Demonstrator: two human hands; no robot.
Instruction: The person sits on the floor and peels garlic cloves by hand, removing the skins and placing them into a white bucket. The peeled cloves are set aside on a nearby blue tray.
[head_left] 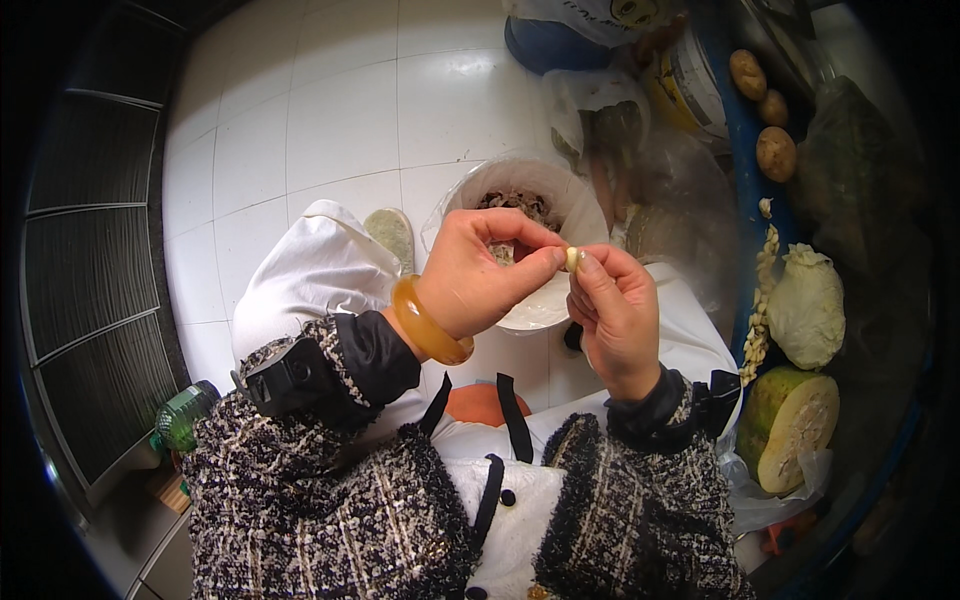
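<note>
Between my two hands is a small pale garlic clove [572, 259], held over a waste bin [585, 190] lined with a clear plastic bag. The thumb and forefinger of my left hand [465, 270] pinch the clove from its left side. On the other side, my right hand [615, 315] is closed, its thumb and fingertips pressed to the same clove. Dark, dry-looking scraps [518, 204] lie inside the bin, partly hidden behind my left hand. More pale garlic cloves [760, 310] lie in a long heap at the right, with one piece [765, 207] apart.
On the right stand a pale cabbage [808, 305], a cut green gourd [800, 425] and three potatoes [776, 154]. Beyond the bin are bagged vegetables [615, 130] and a white bucket [695, 85]. A green bottle [185, 415] is at left, near dark cabinet fronts [90, 255].
</note>
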